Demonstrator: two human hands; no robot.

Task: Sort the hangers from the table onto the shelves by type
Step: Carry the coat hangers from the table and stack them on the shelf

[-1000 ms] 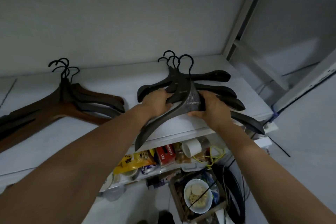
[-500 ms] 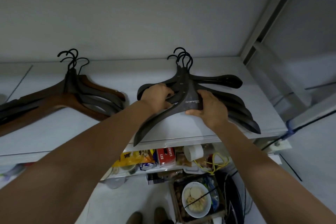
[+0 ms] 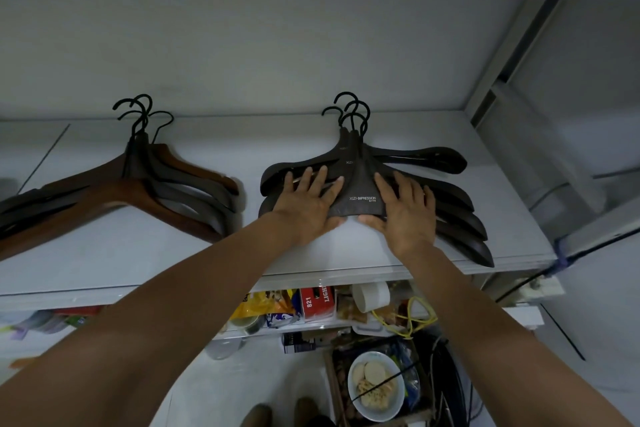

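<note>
while hands (image 3: pixel 304 208) (image 3: pixel 408 211) press flat, black hangers (image 3: pixel 360 184) lie stacked.

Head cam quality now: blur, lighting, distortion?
Head view: dim, flat light; white print on the top black wooden hanger reads sharp; brown wooden hangers smear toward the left edge; wide-angle stretch at the bottom corners.

— What are the dark hangers (image 3: pixel 360 180) on the right made of?
— They look like wood under a smooth, near-black coat, slightly glossy on the far arm. Their hooks (image 3: pixel 345 93) look like matt black metal.
— And the left pile?
— The brown hangers (image 3: pixel 114 196) are stained wood with a satin finish.
— The shelf (image 3: pixel 346 253)?
— Smooth white board with a faint sheen.
</note>
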